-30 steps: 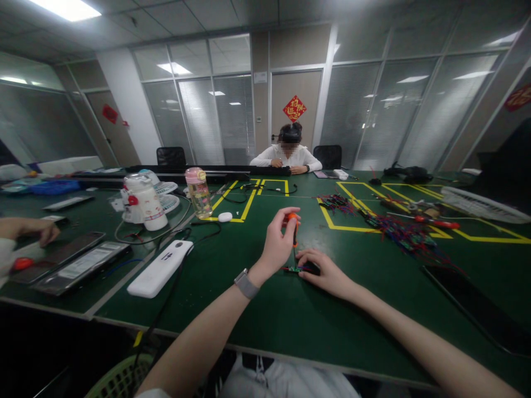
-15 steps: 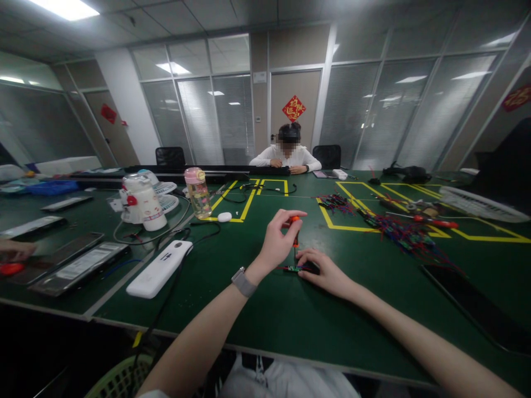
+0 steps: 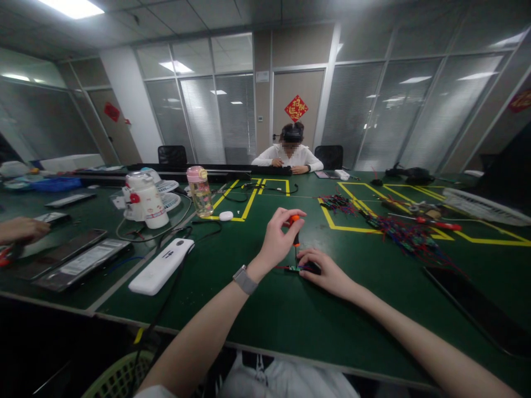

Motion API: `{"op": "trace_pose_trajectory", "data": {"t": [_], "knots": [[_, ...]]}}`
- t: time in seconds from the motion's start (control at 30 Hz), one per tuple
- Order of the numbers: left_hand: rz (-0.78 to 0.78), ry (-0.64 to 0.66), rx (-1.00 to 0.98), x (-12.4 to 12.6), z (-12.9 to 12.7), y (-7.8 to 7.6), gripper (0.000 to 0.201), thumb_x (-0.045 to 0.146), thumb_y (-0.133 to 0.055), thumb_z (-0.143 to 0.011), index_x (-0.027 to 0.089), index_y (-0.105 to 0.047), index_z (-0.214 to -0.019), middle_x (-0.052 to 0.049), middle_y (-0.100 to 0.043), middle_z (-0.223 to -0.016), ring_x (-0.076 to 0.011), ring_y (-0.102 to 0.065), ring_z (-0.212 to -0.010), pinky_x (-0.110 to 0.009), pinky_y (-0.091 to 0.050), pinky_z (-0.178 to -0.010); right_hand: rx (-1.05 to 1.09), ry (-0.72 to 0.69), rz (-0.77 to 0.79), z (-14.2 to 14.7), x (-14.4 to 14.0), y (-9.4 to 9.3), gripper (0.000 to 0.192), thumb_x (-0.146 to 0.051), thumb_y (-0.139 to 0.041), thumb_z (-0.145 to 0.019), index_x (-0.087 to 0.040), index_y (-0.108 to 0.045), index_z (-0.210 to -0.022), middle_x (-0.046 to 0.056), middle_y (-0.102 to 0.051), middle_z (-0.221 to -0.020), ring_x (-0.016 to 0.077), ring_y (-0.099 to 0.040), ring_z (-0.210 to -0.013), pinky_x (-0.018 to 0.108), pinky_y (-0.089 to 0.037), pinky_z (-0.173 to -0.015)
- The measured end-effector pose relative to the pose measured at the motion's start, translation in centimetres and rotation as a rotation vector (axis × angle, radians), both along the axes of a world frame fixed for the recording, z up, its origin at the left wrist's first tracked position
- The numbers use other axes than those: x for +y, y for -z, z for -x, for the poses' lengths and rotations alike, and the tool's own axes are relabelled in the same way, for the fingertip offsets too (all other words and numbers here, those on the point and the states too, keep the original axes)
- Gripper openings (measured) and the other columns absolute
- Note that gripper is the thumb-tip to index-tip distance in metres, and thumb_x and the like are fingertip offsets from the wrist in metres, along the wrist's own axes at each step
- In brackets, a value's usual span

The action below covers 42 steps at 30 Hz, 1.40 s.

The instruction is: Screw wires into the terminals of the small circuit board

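Pinched at the top by my left hand [image 3: 279, 235], a screwdriver [image 3: 296, 239] with an orange and black handle stands upright. Its thin shaft points down at a small green circuit board [image 3: 292, 269] lying on the table. My right hand [image 3: 321, 269] rests on the tabletop with its fingers closed on the board's right end, where red and blue wires show. Part of the board is hidden under those fingers. A watch sits on my left wrist.
Heaps of wired boards [image 3: 400, 232] lie to the right, near a black flat panel [image 3: 464, 309]. Leftward are a white power bank [image 3: 161, 266], a pink-lidded bottle [image 3: 199, 190] and a white jug [image 3: 152, 204]. Another person's hand [image 3: 25, 230] works at far left; one person [image 3: 288, 152] sits opposite.
My hands, the screwdriver and the board hold nearly the same place. At far left, the other person's hand has come further into view and risen. The view has shifted slightly.
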<state>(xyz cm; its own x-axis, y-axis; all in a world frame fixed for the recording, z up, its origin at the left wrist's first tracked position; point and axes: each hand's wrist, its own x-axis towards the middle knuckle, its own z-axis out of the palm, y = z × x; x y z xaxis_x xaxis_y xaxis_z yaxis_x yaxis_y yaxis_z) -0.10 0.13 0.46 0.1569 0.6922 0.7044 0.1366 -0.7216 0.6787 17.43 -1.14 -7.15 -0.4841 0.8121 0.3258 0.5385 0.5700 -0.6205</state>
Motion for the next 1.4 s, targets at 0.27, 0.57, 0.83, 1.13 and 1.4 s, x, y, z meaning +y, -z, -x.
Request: {"op": "trace_pose_trajectory", "data": {"t": [0.27,0.57,0.83,1.13,1.4], "knots": [[0.136,0.348,0.015,-0.6,-0.2,-0.5,0.037,0.021,-0.038,-0.096,0.018,-0.049,-0.131,-0.008,-0.061,-0.106,-0.0159,-0.065,-0.095,-0.029,-0.051,-0.084,0.007,0.001,-0.003,-0.1,0.1,0.2,0.009,-0.028,-0.063,-0.08,-0.021,-0.065,-0.086,0.007,-0.063,-0.111,0.0251,-0.057,-0.11,0.052,-0.032,-0.105],[-0.047,0.0,0.064,-0.7,-0.5,-0.1,0.019,0.023,-0.067,-0.082,0.02,-0.067,-0.101,-0.003,-0.058,-0.092,-0.013,-0.057,-0.081,-0.025,-0.049,-0.073,0.004,0.0,0.004,0.0,0.0,0.1,0.007,-0.026,-0.063,-0.08,-0.02,-0.064,-0.085,0.008,-0.063,-0.11,0.0252,-0.057,-0.109,0.052,-0.031,-0.105],[-0.143,0.003,0.101,-1.3,-0.6,0.0,0.026,0.027,-0.047,-0.095,0.021,-0.063,-0.114,-0.006,-0.059,-0.105,-0.0167,-0.058,-0.097,-0.029,-0.048,-0.085,0.002,-0.012,-0.011,-0.1,0.2,0.2,0.007,-0.025,-0.063,-0.08,-0.02,-0.064,-0.084,0.008,-0.064,-0.109,0.0251,-0.057,-0.108,0.053,-0.028,-0.107],[-0.115,-0.01,0.063,-1.3,-1.1,0.3,0.015,0.022,-0.058,-0.088,0.019,-0.067,-0.1,-0.003,-0.056,-0.088,-0.0126,-0.056,-0.078,-0.024,-0.048,-0.071,0.033,0.013,-0.005,0.0,0.1,0.3,0.006,-0.024,-0.064,-0.077,-0.02,-0.062,-0.081,0.008,-0.065,-0.107,0.0257,-0.058,-0.105,0.051,-0.034,-0.102],[-0.152,0.001,0.14,-1.5,-0.6,0.0,0.029,0.023,-0.044,-0.096,0.022,-0.059,-0.121,-0.006,-0.059,-0.103,-0.0148,-0.057,-0.092,-0.028,-0.047,-0.082,0.028,0.0,-0.019,0.0,0.1,0.4,0.005,-0.023,-0.064,-0.078,-0.02,-0.062,-0.082,0.008,-0.064,-0.108,0.025,-0.058,-0.106,0.05,-0.033,-0.102]]}}
